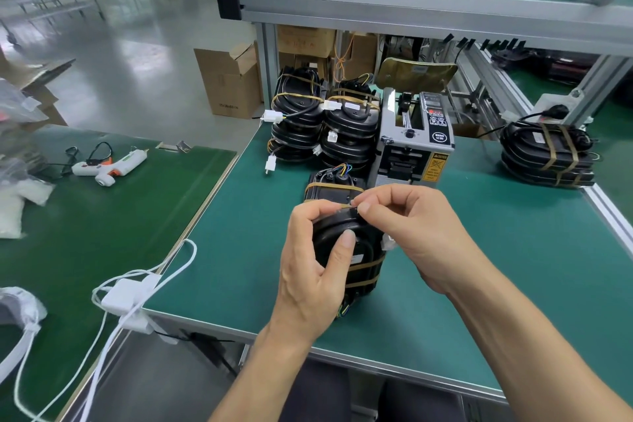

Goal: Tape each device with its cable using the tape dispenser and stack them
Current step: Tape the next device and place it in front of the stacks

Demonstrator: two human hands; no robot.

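Head view, centre frame: the left hand (315, 250) clamps the black device (346, 247) upright on the green table (479, 284), steadying it, I judge, while the right hand (411, 229) pinches a tan tape strip (344, 205) across its top. One taped device (334, 187) lies just behind. Further up stand one tape dispenser (412, 140), two stacks (325, 123) to its left, one stack (548, 154) at right.

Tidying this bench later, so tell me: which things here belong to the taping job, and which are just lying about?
In use: device held by left hand and right hand; tape dispenser; taped stacks.
Lying about: glue gun; white charger; cardboard box.
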